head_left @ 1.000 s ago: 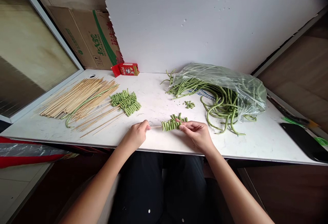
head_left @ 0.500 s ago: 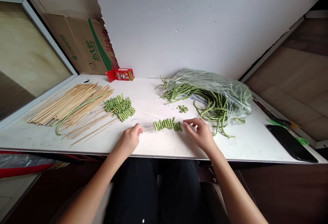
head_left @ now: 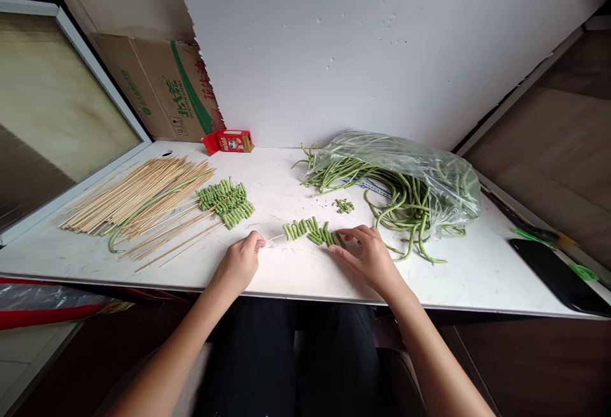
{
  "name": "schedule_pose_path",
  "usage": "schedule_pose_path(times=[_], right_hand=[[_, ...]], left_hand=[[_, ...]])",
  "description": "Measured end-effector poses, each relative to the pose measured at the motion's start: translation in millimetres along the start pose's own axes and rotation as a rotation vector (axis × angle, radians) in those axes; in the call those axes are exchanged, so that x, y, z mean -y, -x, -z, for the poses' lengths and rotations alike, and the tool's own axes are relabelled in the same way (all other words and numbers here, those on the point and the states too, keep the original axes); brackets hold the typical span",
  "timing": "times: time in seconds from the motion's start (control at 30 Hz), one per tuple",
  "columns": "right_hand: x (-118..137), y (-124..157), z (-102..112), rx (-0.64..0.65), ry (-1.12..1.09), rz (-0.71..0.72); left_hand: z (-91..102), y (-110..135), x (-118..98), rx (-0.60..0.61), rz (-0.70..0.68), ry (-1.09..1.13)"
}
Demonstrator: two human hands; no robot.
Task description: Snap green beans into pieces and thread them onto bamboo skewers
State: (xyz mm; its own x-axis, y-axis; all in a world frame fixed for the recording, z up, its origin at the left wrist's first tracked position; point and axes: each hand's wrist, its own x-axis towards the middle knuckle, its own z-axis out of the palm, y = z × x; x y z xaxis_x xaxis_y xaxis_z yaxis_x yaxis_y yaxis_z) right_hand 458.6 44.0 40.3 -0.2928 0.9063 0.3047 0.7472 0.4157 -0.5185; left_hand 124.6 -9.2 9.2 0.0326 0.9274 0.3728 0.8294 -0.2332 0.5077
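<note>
My left hand [head_left: 244, 256] is closed in a pinch on the blunt end of a thin bamboo skewer [head_left: 275, 237]. Short cut pieces of green long bean [head_left: 298, 229] sit side by side along the skewer's line, left of my right hand. A second group of bean pieces [head_left: 321, 234] lies a little lower and slanted. My right hand [head_left: 365, 250] has its thumb and fingertips around the rightmost piece, partly hiding it. To the left, finished bean skewers [head_left: 226, 202] lie stacked, their bare sticks pointing left.
A pile of bamboo skewers [head_left: 128, 197], with one long bean across it, lies left. Whole long beans [head_left: 405, 200] spill from a clear plastic bag [head_left: 449, 181]. Bean ends [head_left: 344, 205] form a small heap. A red box [head_left: 233, 141] stands behind; a black phone [head_left: 556, 270] lies right.
My right hand has moved left onto the end bean pieces, its thumb now lower beside them. The right group of pieces has shifted left and tilted. My left hand keeps its pinch.
</note>
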Motion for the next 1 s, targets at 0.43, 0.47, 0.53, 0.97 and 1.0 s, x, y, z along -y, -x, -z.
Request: schedule_pose_path(times=[0.43,0.47,0.53,0.97,1.0], right_hand=[[8.6,1.6,-12.0,-0.043,0.02,0.06],[7.2,1.4,-12.6,-0.057,0.019,0.06],[5.1,1.0,-14.2,-0.091,0.028,0.059],[10.7,4.0,-26.8,-0.208,0.131,-0.059],[9.7,3.8,-27.5,-0.215,0.126,-0.057]], left_hand=[[1.7,-0.6,-2.7,0.011,0.006,0.01],[2.0,-0.4,-2.8,0.014,0.002,0.013],[2.5,-0.1,-2.8,0.015,0.001,0.015],[1.1,1.0,-3.2,0.01,-0.01,-0.026],[0.5,1.3,-2.5,0.009,-0.012,-0.03]])
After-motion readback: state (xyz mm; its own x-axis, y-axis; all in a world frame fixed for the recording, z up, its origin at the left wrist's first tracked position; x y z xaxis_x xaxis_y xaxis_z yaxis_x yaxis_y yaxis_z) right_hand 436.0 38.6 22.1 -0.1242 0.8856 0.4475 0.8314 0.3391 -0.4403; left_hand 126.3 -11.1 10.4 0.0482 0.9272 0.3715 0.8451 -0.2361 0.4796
